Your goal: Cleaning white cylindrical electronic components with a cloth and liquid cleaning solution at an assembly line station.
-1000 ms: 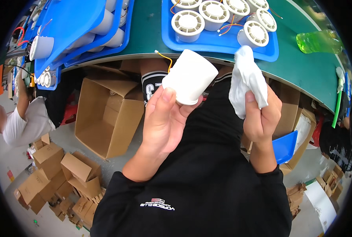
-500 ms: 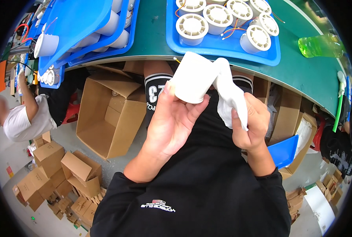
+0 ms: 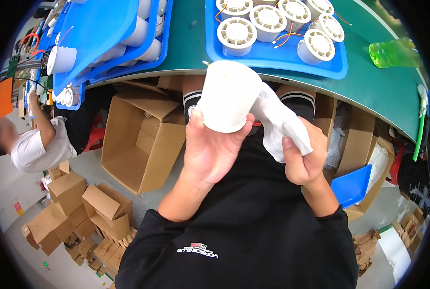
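My left hand (image 3: 214,147) grips a white cylindrical housing (image 3: 230,98) by its lower rim, thumb on the left and fingers on the right. The housing is tilted, its smooth side toward me, and a bit of yellow wire pokes out at its upper left. In my right hand (image 3: 305,154) a white cloth (image 3: 283,126) is pinched between thumb and fingers. The cloth's upper end lies against the right side of the housing. Beyond, on a blue tray (image 3: 277,65), stand several similar white units (image 3: 268,20) with slotted round tops and thin coloured wires.
The green table (image 3: 188,43) curves across the far side. Stacked blue trays (image 3: 92,43) with white units stand at the left, a green bottle (image 3: 393,54) at the right. Below are an open cardboard box (image 3: 142,139) and another blue tray (image 3: 352,184). A person (image 3: 41,139) sits at far left.
The housing has tipped and shifted slightly left and nearer in my left hand. The cloth has spread against its right side, and my right hand has moved slightly.
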`<state>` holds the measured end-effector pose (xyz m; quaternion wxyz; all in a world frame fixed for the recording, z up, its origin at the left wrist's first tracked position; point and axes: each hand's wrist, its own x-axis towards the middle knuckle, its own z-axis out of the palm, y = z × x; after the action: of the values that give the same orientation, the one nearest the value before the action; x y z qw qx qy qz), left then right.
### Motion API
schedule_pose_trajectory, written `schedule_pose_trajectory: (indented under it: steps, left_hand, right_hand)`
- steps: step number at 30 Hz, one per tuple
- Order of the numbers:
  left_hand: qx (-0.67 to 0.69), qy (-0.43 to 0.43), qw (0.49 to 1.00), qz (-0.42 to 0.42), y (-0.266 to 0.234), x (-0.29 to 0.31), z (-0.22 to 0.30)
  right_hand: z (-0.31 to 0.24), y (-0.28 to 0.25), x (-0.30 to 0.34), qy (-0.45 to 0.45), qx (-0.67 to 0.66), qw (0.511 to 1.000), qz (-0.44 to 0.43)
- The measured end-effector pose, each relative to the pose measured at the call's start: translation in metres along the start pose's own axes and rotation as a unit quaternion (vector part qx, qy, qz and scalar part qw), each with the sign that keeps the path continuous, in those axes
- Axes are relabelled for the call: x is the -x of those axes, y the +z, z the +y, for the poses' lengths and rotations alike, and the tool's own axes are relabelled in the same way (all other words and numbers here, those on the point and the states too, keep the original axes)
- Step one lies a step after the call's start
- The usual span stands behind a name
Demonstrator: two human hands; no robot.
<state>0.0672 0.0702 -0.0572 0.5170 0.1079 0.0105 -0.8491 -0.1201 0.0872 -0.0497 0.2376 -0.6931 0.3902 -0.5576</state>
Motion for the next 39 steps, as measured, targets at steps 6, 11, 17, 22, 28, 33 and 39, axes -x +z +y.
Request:
schedule_pose_trajectory:
  steps: [6,11,17,22,28,33,39]
  left_hand:
    - [-0.091,0.072,0.989,0.093,0.009,-0.006,0.008]
    - [-0.115,0.033,0.982,0.144,0.024,-0.007,-0.002]
    - [-0.082,0.009,0.985,0.152,0.022,-0.002,-0.006]
    - [-0.006,-0.028,0.993,0.118,0.018,-0.001,0.0]
    - [0.077,-0.059,0.99,0.106,0.009,-0.001,-0.001]
    - [0.102,-0.072,0.986,0.11,0.011,-0.003,0.0]
    - [0.04,-0.053,0.99,0.127,0.024,-0.002,-0.006]
  right_hand:
    - [0.001,-0.008,0.002,-0.014,0.052,0.999,0.001]
    - [0.003,-0.001,-0.013,-0.084,0.08,0.989,-0.09]
    - [0.006,0.008,-0.018,-0.084,0.106,0.985,-0.107]
    - [0.009,0.004,-0.023,-0.008,0.167,0.984,-0.055]
    - [0.012,-0.001,-0.022,0.018,0.127,0.992,0.01]
    - [0.012,-0.004,-0.016,-0.014,0.155,0.988,-0.002]
    - [0.01,-0.001,-0.013,-0.08,0.108,0.988,-0.079]
